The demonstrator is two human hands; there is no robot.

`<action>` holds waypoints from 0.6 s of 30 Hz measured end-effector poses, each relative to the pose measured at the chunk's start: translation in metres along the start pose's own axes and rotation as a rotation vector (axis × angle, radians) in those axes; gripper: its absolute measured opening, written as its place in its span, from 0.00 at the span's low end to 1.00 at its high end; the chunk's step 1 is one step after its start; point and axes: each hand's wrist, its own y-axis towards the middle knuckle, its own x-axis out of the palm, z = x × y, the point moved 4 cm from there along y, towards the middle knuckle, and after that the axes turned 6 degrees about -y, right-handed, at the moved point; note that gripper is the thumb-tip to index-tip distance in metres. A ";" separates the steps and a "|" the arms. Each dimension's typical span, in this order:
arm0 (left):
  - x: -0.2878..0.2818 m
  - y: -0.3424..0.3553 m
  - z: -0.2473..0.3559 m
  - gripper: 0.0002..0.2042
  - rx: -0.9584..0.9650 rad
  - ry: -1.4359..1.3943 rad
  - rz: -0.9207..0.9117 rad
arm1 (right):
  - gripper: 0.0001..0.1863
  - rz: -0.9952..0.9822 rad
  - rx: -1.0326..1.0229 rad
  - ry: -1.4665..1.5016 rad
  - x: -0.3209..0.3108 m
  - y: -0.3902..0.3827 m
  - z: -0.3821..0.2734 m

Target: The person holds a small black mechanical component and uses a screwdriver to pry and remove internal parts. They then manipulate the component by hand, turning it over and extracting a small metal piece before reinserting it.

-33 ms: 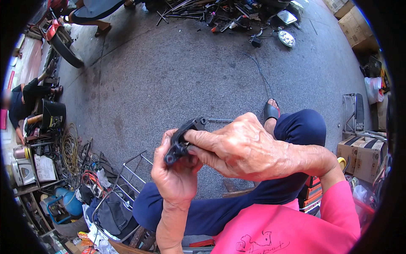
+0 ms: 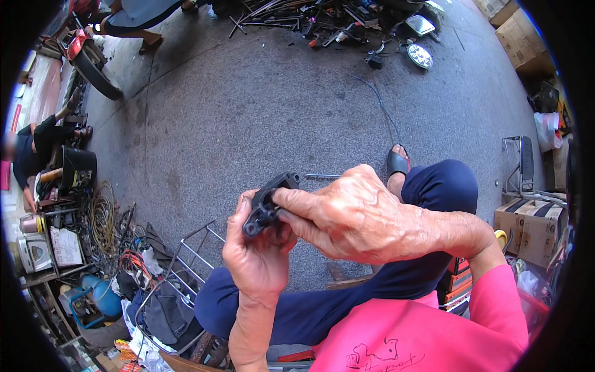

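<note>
My left hand is closed round a small black mechanical part, holding it tilted above my lap. The part looks like a bracket or caliper, with a round hole at each end. My right hand reaches across from the right, its thumb and forefinger pinched against the middle of the part. Whatever small piece may lie between those fingertips is hidden. A thin metal rod shows beyond my right knuckles; I cannot tell whether that hand holds it or it lies on the ground.
Scrap rods and loose parts form a pile at the far side, with a round lamp beside it. Cables, a metal rack and bags crowd the left. Cardboard boxes stand right. Another person sits far left, near a motorcycle wheel.
The black part has turned slightly in my left hand, its lower end a little higher. My right fingers stay pinched on it.
</note>
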 end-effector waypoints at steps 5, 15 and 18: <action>-0.011 0.007 -0.004 0.13 -0.049 0.037 -0.012 | 0.10 0.046 0.108 0.376 0.010 0.005 0.016; 0.015 -0.012 0.020 0.19 0.971 1.245 0.116 | 0.08 -0.221 0.680 1.878 0.077 -0.010 0.019; 0.022 -0.019 0.023 0.19 1.116 1.361 0.100 | 0.09 -0.256 0.639 1.941 0.081 -0.004 0.021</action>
